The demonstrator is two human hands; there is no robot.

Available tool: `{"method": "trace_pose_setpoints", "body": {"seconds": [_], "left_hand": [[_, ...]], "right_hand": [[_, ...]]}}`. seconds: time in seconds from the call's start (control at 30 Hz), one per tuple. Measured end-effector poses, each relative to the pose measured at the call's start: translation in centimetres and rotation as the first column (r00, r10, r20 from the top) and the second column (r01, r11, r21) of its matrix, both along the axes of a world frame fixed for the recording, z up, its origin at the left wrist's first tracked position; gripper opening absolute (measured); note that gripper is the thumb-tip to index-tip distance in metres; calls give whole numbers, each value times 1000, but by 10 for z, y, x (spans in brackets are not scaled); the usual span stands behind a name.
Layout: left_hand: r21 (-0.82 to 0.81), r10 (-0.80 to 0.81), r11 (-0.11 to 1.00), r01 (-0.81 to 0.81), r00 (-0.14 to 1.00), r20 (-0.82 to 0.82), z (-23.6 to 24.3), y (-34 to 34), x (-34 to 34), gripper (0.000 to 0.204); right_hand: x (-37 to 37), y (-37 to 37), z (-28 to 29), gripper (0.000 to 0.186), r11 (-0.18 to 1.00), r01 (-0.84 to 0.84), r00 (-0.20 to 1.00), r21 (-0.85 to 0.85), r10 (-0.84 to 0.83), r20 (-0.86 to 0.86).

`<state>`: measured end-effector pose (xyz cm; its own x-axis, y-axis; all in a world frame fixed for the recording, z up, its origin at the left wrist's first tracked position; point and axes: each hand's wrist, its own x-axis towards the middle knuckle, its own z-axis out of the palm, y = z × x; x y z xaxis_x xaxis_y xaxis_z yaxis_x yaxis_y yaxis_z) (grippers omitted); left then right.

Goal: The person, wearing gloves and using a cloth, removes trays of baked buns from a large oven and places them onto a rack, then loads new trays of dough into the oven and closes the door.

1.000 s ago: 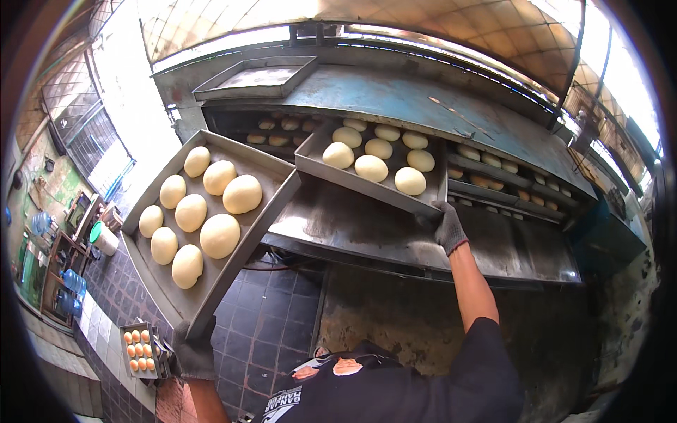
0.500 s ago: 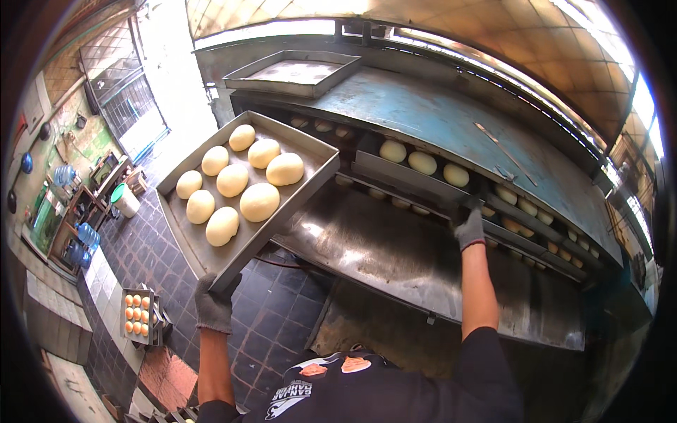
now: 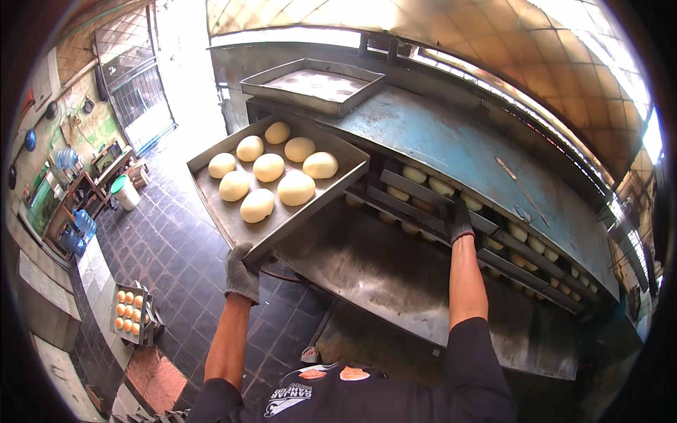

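Observation:
My left hand, in a grey knit glove, is closed on the near corner of a metal baking tray. That tray is held up tilted in front of the oven's left end, with several pale round dough buns spaced apart on it. My right hand, gloved too, reaches to the oven opening and grips the front rim of a second baking tray. Pale buns show behind that rim. The right fingers are dark and partly in shadow.
Further trays of buns fill the oven's levels. A metal shelf juts out below. On the blue-grey oven top lie a shallow tray and a thin stick. Browned buns sit in a tray low on the left.
The second tray has gone deeper into the oven, my right hand moving with it. My view has shifted, and the held tray of buns appears farther right and slightly higher.

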<state>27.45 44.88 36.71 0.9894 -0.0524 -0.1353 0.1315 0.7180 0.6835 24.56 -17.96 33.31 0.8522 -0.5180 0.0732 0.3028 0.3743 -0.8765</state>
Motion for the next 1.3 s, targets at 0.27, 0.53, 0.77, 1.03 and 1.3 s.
{"method": "trace_pose_setpoints", "body": {"seconds": [0.27,0.53,0.77,1.03,1.3], "left_hand": [[13,39,999,-38,994,-105,-13,-62,51,19],[182,203,967,-180,972,-117,-15,-144,74,41],[378,183,914,-147,981,-60,-13,-255,131,27],[555,-159,832,-9,954,253,2,-373,184,47],[772,-244,632,75,964,107,6,-350,258,52]], "right_hand": [[-21,-10,18,39,999,1,994,46,-6,108],[-132,170,82,27,988,-146,948,47,153,-280],[-260,300,18,22,918,-289,773,273,392,-499],[-349,308,-74,57,572,237,971,785,-103,-218],[-309,245,-64,76,780,431,898,453,-418,-136]]}}
